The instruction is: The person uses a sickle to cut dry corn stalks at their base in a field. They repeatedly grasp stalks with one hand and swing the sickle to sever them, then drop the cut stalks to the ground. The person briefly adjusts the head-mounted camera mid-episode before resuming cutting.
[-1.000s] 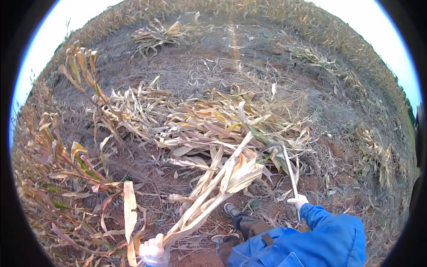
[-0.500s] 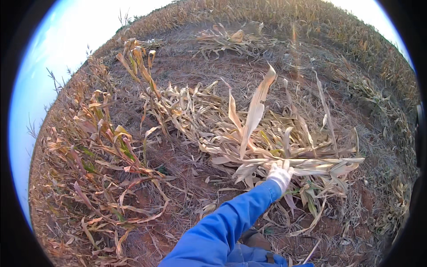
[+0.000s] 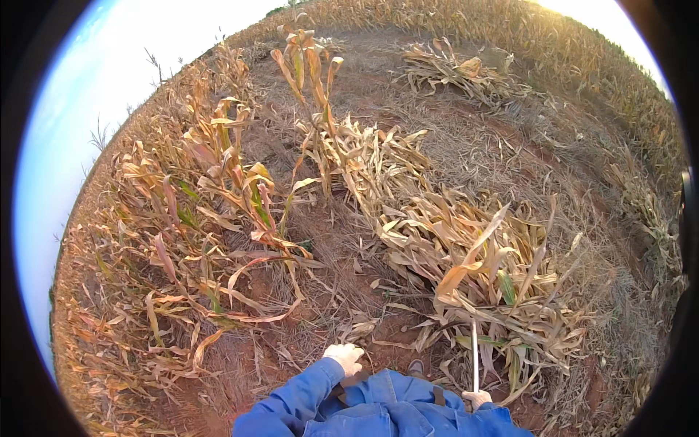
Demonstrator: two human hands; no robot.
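My left hand (image 3: 345, 358), in a pale glove, is over bare soil just in front of my body. Its fingers are loosely bent and apart, with nothing visible in them. At the lower edge, right of my body, my right hand (image 3: 477, 398) is closed around a thin pale pole (image 3: 475, 358). The pole points away from me, and its far end meets the near side of a heap of cut dry corn stalks (image 3: 466, 247); whatever is at that end is hidden among the leaves.
Dry corn plants (image 3: 211, 197) stand along the left, and one tall corn stalk (image 3: 320, 102) rises beyond them. Another pile of cut stalks (image 3: 466, 71) lies farther off. Reddish soil with straw (image 3: 320, 291) runs between. A shoe (image 3: 416, 367) shows below me.
My left hand has let go of the dry corn stalks on the heap and drawn back toward my body. My right hand with the pole has come into view. The view has shifted.
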